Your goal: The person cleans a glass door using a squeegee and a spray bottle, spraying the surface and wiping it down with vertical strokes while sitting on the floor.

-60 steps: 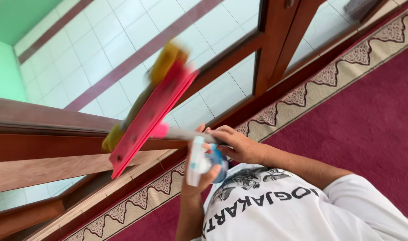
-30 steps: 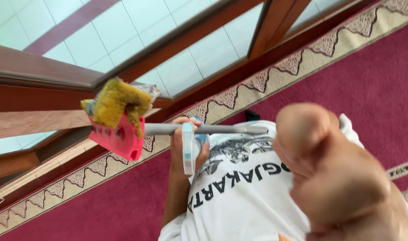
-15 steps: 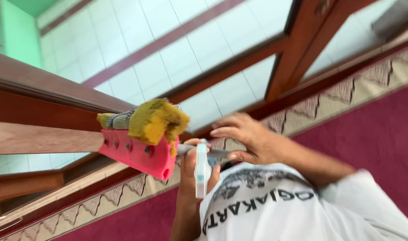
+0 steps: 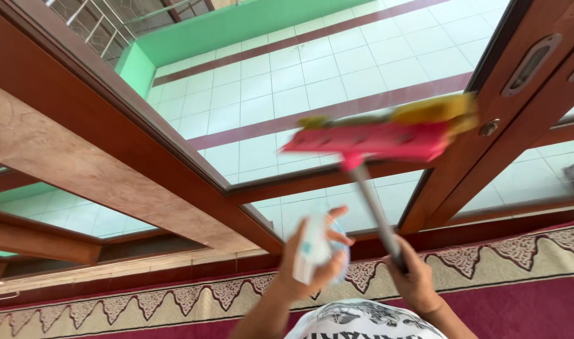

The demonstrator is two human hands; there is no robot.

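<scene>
1. Across the upper part of the view, a large glass door in a reddish-brown wooden frame is seen, with pale tiled floor visible through the panes.
2. Along the bottom, a maroon carpet with a beige patterned border is laid against the frame.
3. Against the glass, above both hands, a pink window squeegee with a yellow cleaning pad is pressed; its head is blurred.
4. From the head, a grey handle is run down and to the right into the right hand, which is clamped around its lower end.
5. Just left of the handle, a small white and blue spray bottle is gripped in the left hand, the fingers curled around it; it is blurred.
</scene>
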